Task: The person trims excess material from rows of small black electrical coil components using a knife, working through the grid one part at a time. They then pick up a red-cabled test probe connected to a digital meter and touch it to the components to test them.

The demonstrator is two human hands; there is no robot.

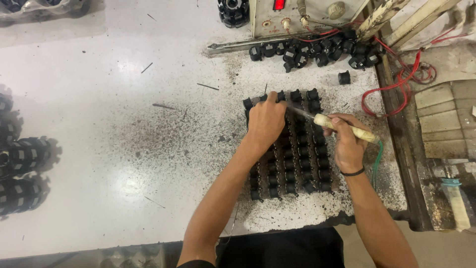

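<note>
Components (297, 149) — half hidden under hands

Both forearms reach up from the lower edge toward the block of black parts (297, 154). The left hand (265, 124) lies palm down on its upper left corner, fingers curled. The right hand (347, 144), at its right edge, is closed in a pen-like grip, wrist bent.

A grid of small components (297, 159) lies on the table (124, 149), with a loose pile of components (317, 49) behind it. Stacked reels (25, 168) sit at the table's far left edge, a control box (297, 15) behind the pile.
</note>
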